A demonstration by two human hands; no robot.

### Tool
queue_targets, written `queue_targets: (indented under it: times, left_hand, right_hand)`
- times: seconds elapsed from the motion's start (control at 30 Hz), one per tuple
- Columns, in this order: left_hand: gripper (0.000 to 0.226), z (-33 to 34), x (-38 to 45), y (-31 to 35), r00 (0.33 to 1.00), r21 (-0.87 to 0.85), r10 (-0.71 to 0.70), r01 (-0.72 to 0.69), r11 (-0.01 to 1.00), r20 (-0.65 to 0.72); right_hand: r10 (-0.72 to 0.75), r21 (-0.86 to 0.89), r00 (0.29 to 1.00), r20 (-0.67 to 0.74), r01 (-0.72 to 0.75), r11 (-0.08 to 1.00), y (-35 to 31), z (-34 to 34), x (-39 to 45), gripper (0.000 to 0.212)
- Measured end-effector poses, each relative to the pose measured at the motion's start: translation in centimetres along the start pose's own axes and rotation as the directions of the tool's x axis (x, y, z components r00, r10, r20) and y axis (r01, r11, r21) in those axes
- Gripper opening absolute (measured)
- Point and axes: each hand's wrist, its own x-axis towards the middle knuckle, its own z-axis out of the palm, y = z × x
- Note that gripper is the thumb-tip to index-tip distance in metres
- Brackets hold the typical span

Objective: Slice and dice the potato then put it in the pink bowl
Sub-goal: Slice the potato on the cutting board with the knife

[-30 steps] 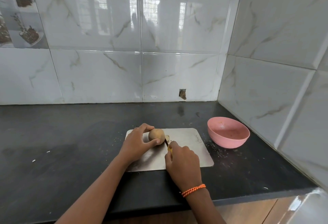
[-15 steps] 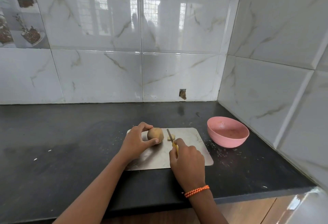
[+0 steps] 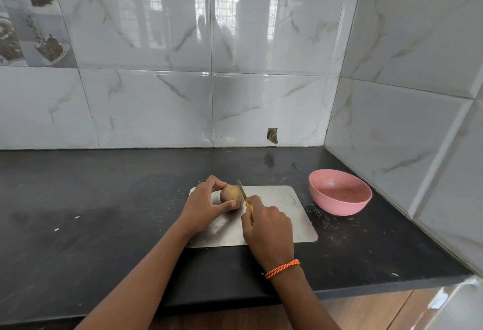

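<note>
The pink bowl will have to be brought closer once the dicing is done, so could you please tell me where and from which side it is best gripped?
Probably by the near rim of the pink bowl, coming from the cutting board side. It sits upright and open, and the tiled wall crowds its far right side.

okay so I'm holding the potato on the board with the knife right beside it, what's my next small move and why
Probably press the knife down through the potato to take a slice off its right end. Your left hand grips the potato on the cutting board, your right hand holds the knife with the blade at that end, and the pink bowl holds no pieces yet.
</note>
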Motion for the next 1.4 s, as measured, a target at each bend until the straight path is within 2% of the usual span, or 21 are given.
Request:
queue_targets:
  times: [0.17, 0.33, 0.43, 0.6, 0.87, 1.07, 1.27, 1.4]
  left_hand:
    - [0.054, 0.0, 0.0, 0.0, 1.000, -0.002, -0.004, 0.004, 1.000, 0.004]
    - [0.058, -0.1, 0.0, 0.0, 1.000, -0.013, -0.013, 0.014, 1.000, 0.010]
    - [0.059, -0.2, -0.1, 0.1, 1.000, -0.014, -0.015, 0.015, 1.000, 0.015]
    - [0.061, -0.1, -0.1, 0.2, 1.000, -0.012, -0.014, 0.014, 1.000, 0.017]
    - [0.056, 0.1, -0.2, 0.2, 1.000, 0.039, 0.011, -0.011, 0.999, -0.015]
    - [0.058, 0.3, -0.5, 1.0, 0.998, 0.157, 0.049, -0.044, 0.987, -0.026]
    - [0.058, 0.3, -0.8, 1.4, 0.998, 0.238, 0.045, -0.032, 0.971, -0.051]
    - [0.057, 0.3, -0.9, 1.6, 0.998, 0.232, 0.022, -0.008, 0.973, -0.060]
  right_hand:
    - [0.000, -0.015, 0.999, 0.052, 0.000, 1.000, -0.3, -0.3, -0.1, 0.014]
    - [-0.028, -0.056, 0.999, 0.046, 0.030, 0.998, -0.5, 0.3, 0.3, 0.020]
    - [-0.014, -0.043, 0.989, 0.148, 0.021, 0.999, -0.4, -0.1, 0.6, 0.027]
    - [0.003, -0.059, 0.973, 0.233, 0.011, 0.998, -0.6, -0.4, 0.3, 0.030]
    - [0.042, -0.049, 0.972, 0.231, -0.031, 0.998, -0.8, -0.9, 0.1, 0.026]
    - [0.048, -0.075, 0.967, 0.249, -0.031, 0.997, -0.9, -0.9, -0.1, 0.028]
    - [0.055, -0.093, 0.968, 0.243, -0.033, 0.995, -0.9, -1.1, -0.3, 0.035]
    - [0.064, -0.094, 0.967, 0.245, -0.042, 0.995, -1.0, -1.5, -0.4, 0.033]
